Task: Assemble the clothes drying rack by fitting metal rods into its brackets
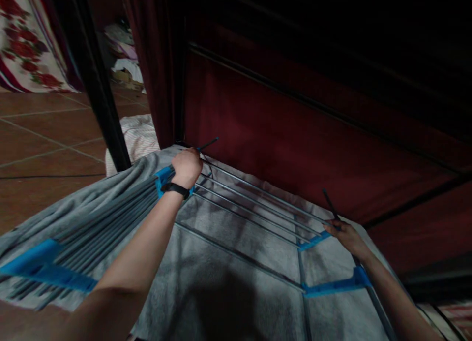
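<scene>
A rack of thin grey metal tubes with blue plastic end brackets lies across the grey blanket. At its far left corner my left hand is closed round the frame, and a thin dark tube end sticks out past it. My right hand grips the opposite corner, its fingers at the upper right blue bracket and a dark upright tube. Nearer me is a lower right blue bracket. Beside my left forearm lies a bundle of loose grey tubes, with a large blue bracket across its near end.
The grey blanket covers a bed-like surface. A dark post rises at the left, and a dark red curtain or panel stands behind the rack. Tiled floor with a thin cable shows at the left.
</scene>
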Demonstrator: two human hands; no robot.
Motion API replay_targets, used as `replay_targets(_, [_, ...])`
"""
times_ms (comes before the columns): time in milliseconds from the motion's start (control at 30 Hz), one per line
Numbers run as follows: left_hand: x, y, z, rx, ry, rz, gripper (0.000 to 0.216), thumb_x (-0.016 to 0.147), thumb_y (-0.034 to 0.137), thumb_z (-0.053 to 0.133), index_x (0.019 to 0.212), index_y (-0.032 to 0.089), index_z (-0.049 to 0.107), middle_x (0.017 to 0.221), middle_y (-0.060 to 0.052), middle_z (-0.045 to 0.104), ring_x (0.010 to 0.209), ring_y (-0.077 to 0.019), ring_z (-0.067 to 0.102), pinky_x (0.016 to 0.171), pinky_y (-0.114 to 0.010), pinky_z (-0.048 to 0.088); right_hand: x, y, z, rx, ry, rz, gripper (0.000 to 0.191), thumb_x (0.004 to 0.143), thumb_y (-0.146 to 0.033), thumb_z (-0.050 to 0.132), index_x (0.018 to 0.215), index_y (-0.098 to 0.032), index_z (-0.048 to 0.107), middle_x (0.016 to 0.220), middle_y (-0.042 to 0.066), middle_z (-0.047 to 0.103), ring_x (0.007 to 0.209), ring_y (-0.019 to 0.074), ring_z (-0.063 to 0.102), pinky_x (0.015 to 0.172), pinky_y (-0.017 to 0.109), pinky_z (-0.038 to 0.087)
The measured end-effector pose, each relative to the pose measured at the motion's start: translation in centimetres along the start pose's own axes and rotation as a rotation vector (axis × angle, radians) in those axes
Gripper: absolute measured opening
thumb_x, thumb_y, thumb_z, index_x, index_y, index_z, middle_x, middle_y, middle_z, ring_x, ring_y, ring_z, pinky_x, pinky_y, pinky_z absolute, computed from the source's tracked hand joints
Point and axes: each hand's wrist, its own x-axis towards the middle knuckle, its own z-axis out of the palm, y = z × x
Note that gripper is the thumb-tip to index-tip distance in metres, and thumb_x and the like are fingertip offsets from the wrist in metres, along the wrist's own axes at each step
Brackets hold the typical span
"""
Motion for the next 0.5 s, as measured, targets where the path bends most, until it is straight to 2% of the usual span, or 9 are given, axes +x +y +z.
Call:
replay_targets(133, [1.0, -0.1, 0.7, 0.049, -0.038, -0.033, 0.037, 0.086, 0.009, 0.039, 0.110, 0.010, 0.068, 0.106, -0.025, 0.072, 0.106, -0.0353, 0.068, 0.083, -0.041, 0.051, -0.2, -0.3, 0.1, 0.025, 0.037, 0.015, 0.039, 0.067, -0.056, 0.067, 0.086, -0.024, 0.077, 0.079, 0.003, 0.075, 0.081, 0.0260, 0.070, 0.073, 0.032, 0.054])
replay_targets(267, [1.3, 0.0, 0.8, 0.040, -0.025, -0.079, 0.036, 0.089, 0.012, 0.038, 0.105, 0.009, 0.070, 0.106, -0.025, 0.072, 0.104, -0.0345, 0.069, 0.082, -0.040, 0.050, -0.2, -0.2, 0.3, 0.065, 0.099, -0.006, 0.050, 0.066, -0.051, 0.071, 0.108, -0.024, 0.074, 0.092, 0.005, 0.076, 0.087, 0.0258, 0.071, 0.074, 0.032, 0.055])
replay_targets(400, [1.5, 0.0, 0.9, -0.003, -0.038, -0.087, 0.035, 0.091, 0.020, 0.042, 0.109, 0.006, 0.069, 0.110, -0.025, 0.071, 0.106, -0.0357, 0.067, 0.084, -0.043, 0.049, 0.1, 0.1, 0.4, 0.095, 0.165, 0.007, 0.071, 0.063, -0.041, 0.072, 0.131, -0.023, 0.062, 0.106, 0.009, 0.075, 0.099, 0.0277, 0.070, 0.082, 0.035, 0.056])
replay_targets(500, [1.9, -0.1, 1.6, -0.047, -0.024, -0.118, 0.036, 0.091, 0.019, 0.042, 0.110, 0.001, 0.067, 0.114, -0.028, 0.069, 0.109, -0.0366, 0.064, 0.087, -0.048, 0.047, 0.0, -0.1, 0.4, 0.175, 0.167, 0.080, 0.084, 0.061, -0.033, 0.068, 0.142, -0.022, 0.049, 0.112, 0.010, 0.073, 0.100, 0.0283, 0.069, 0.082, 0.037, 0.057])
